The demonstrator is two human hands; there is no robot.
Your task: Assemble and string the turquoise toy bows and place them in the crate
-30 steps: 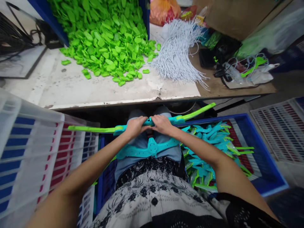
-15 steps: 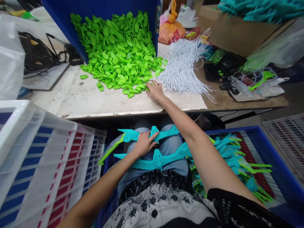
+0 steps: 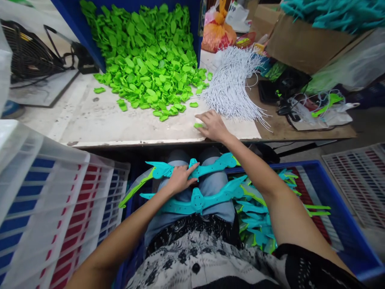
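Two turquoise bow-shaped plastic pieces with lime-green tips lie across my lap. My left hand (image 3: 181,179) rests with its fingers closed on the farther bow piece (image 3: 210,168), just left of its raised centre. Closer to my body lies the other bow piece (image 3: 214,200), not held. At the table's front edge my right hand (image 3: 213,125) has its fingers round a small green part (image 3: 199,125). Beyond it a large heap of green parts (image 3: 150,72) spills from a blue bin onto the table (image 3: 90,124). White cords (image 3: 234,88) lie in a bundle behind my right hand.
A white crate (image 3: 60,192) stands at the left. At the right, a blue tray (image 3: 355,224) holds turquoise and green pieces (image 3: 258,220). A cardboard box (image 3: 300,44) of turquoise parts, an orange bag (image 3: 219,34) and a fan (image 3: 24,52) sit farther back.
My right hand has drawn back from the heap's edge towards the table's front edge, with a green part at its fingers. My left hand stays on the farther bow piece.
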